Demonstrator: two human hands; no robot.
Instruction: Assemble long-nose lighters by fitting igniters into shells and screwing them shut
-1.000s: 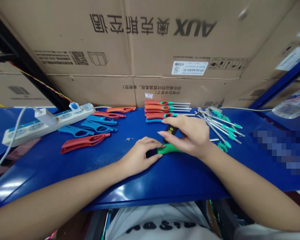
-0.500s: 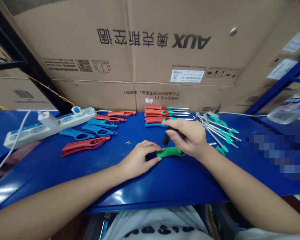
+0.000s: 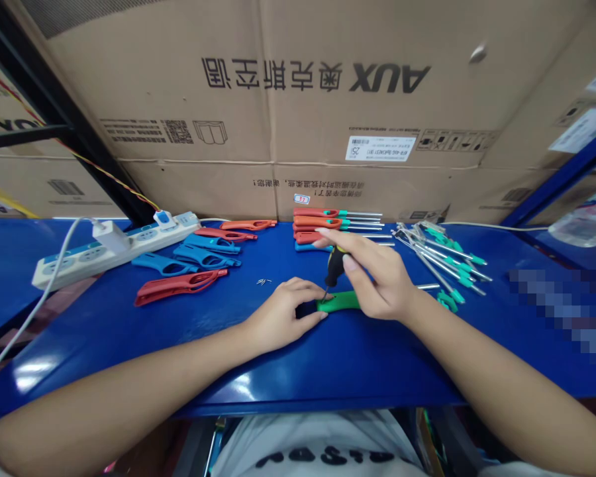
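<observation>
A green gas lighter (image 3: pixel 344 302) lies flat on the blue table, its metal tube poking out to the right beyond my hand. My left hand (image 3: pixel 285 314) grips its left end between thumb and fingers. In my right hand (image 3: pixel 377 275) is a black screwdriver (image 3: pixel 334 266), held nearly upright and leaning slightly. The screwdriver's tip meets the lighter near its left end; whether a screw sits under it I cannot make out. Several small screws (image 3: pixel 263 281) lie just left of my left hand.
Blue, red and orange handle shells (image 3: pixel 181 285) lie at left beside a white power strip (image 3: pixel 114 250). Several lighters (image 3: pixel 318 222) with metal tubes are lined up behind my hands. Loose metal tubes with green parts (image 3: pixel 447 262) are heaped at right. Cardboard (image 3: pixel 302 146) stands behind.
The view has shifted slightly, moving the scene rightward. My right hand's fingers have changed position around the screwdriver handle, showing more of it. My left hand keeps its hold on the lighter.
</observation>
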